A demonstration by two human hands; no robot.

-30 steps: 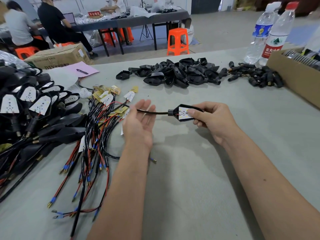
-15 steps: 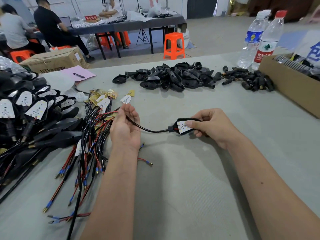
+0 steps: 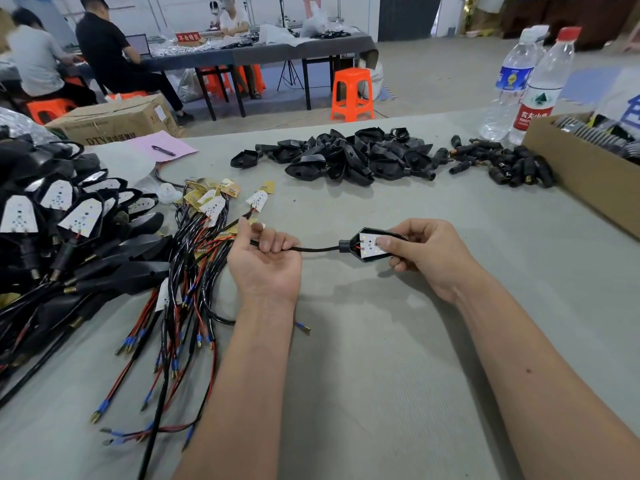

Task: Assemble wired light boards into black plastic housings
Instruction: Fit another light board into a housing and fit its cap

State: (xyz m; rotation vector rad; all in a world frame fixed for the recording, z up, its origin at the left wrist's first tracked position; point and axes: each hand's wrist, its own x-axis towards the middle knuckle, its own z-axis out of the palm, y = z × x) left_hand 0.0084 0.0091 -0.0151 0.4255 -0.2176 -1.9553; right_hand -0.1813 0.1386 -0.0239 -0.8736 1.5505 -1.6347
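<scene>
Black housing (image 3: 372, 244), light and rigid, pinched in the right hand (image 3: 426, 252); left hand (image 3: 265, 261) fist-grips the limp cable (image 3: 318, 250).

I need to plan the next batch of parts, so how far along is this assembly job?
Done: a large heap of finished units on the left. In hand: the right hand presses a light board into a black housing, while the left hand has its grip on the cable. Left: loose wired boards and a pile of empty housings.
</scene>
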